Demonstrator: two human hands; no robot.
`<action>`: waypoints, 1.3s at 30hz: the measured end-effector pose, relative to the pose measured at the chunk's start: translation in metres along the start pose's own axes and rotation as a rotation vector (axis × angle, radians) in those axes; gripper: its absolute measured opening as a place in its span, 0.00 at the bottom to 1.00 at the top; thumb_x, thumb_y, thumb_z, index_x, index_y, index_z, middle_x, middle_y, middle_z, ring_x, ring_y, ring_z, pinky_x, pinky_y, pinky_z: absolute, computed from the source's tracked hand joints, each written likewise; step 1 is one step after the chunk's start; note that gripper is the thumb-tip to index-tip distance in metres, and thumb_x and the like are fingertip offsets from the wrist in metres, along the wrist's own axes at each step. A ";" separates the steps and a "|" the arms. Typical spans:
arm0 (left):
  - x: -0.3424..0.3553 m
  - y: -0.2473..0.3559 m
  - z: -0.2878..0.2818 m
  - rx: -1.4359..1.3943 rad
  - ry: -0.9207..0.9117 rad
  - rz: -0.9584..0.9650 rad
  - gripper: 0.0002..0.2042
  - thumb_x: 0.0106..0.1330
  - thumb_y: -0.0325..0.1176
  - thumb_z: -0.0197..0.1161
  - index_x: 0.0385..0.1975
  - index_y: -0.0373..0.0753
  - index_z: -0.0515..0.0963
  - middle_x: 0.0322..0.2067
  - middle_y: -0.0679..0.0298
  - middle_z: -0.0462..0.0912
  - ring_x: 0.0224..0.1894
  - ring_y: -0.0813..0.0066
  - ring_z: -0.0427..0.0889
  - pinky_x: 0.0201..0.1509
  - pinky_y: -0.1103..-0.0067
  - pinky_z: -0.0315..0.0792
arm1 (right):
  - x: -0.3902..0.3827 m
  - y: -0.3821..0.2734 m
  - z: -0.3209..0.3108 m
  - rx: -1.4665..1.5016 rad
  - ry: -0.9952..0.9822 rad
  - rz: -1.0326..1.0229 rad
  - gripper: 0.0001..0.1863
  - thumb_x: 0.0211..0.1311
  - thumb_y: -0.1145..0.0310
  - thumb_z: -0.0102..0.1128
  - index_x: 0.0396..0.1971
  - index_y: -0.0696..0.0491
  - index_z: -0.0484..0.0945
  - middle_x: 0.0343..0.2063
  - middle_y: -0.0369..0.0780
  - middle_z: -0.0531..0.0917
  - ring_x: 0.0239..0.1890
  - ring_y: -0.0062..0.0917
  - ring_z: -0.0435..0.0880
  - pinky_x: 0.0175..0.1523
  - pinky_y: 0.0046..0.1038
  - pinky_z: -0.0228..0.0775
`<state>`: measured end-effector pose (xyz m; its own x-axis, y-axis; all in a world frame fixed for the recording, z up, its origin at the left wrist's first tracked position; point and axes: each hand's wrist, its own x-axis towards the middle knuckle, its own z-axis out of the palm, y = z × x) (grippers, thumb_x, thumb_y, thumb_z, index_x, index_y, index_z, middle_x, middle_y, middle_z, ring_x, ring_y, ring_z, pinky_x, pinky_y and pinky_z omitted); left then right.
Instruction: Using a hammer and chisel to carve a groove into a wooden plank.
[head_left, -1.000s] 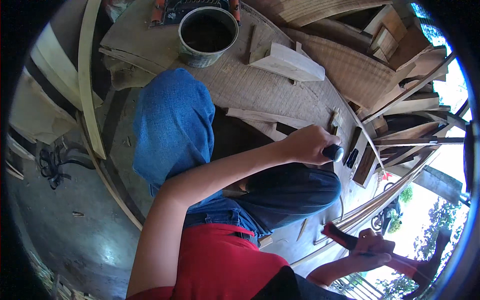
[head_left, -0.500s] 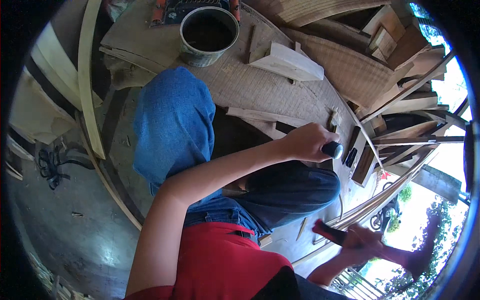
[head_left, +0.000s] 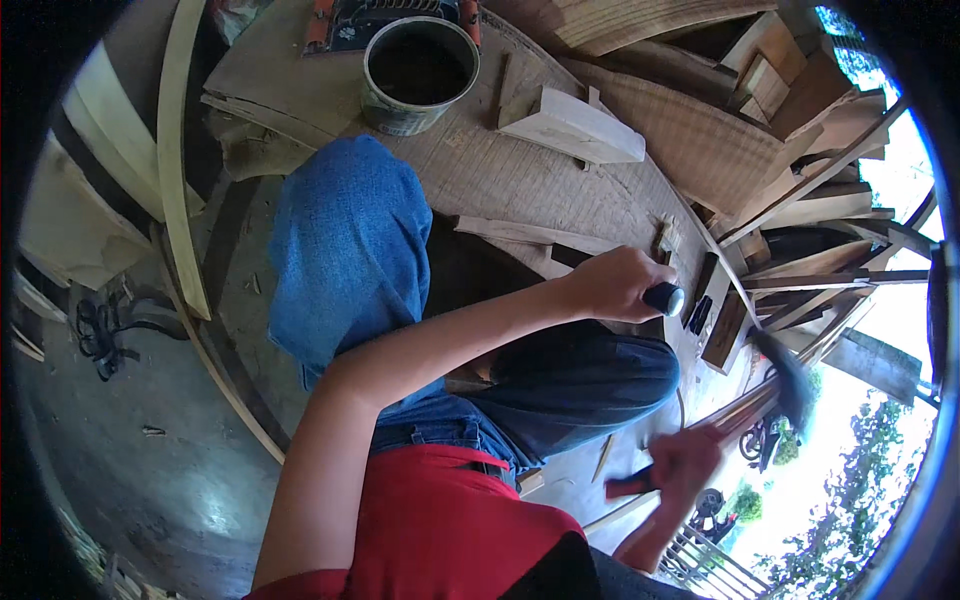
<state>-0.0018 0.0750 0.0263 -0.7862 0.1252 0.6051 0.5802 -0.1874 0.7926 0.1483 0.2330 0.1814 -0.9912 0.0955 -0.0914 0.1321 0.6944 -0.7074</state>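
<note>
My left hand (head_left: 625, 282) is wrapped round what looks like a chisel (head_left: 664, 298), over my bent right knee. Its dark handle and silver butt end stick out of the fist; the blade is hidden below. Out to the right, my right hand (head_left: 685, 462) grips a hammer (head_left: 788, 385) by its red and black handle. The hammer head is raised, blurred by motion and apart from the chisel. Close by my left hand, a piece of wood with dark slots (head_left: 727, 325) lies on the wooden work surface (head_left: 470, 165).
A bucket (head_left: 420, 75) with dark contents stands beyond my left knee (head_left: 350, 230). Right of it is a pale wood block (head_left: 575, 125). Stacked boards (head_left: 690, 130) fill the far right. Long curved strips (head_left: 178, 160) stand at left, near dark straps (head_left: 105, 335) on the floor.
My right hand has swung the hammer up and leftward, its head now nearer my left hand. The left hand and the chisel have stayed in place.
</note>
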 end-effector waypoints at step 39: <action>0.001 -0.002 0.002 -0.003 0.014 -0.001 0.10 0.47 0.32 0.64 0.26 0.36 0.73 0.19 0.54 0.76 0.23 0.58 0.78 0.26 0.71 0.68 | 0.001 -0.048 -0.007 0.412 0.554 -0.566 0.26 0.64 0.44 0.35 0.14 0.47 0.54 0.04 0.30 0.54 0.02 0.13 0.46 0.10 0.18 0.44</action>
<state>-0.0032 0.0775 0.0251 -0.7897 0.1120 0.6032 0.5787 -0.1905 0.7930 0.1409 0.2049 0.2207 -0.7493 0.2210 0.6243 -0.4943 0.4407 -0.7493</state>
